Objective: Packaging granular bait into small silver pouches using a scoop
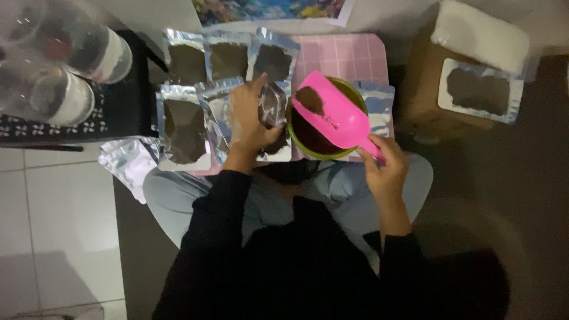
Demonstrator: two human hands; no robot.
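Observation:
My right hand [386, 163] grips the handle of a pink scoop [335, 112] that carries a little dark brown powder. The scoop hovers over a green bowl [349, 151] filled with the same powder. My left hand [252, 118] holds a clear-fronted silver pouch [274, 109] open just left of the bowl, its mouth facing the scoop. The pouch has some powder in its bottom.
Several filled silver pouches [184, 121] lie in rows on a pink tiled mat [349, 56]. Empty pouches [127, 160] are stacked at the left. A cardboard box [424, 89] with one filled pouch [480, 89] stands at the right. Clear plastic jars [65, 59] rest on a black stand.

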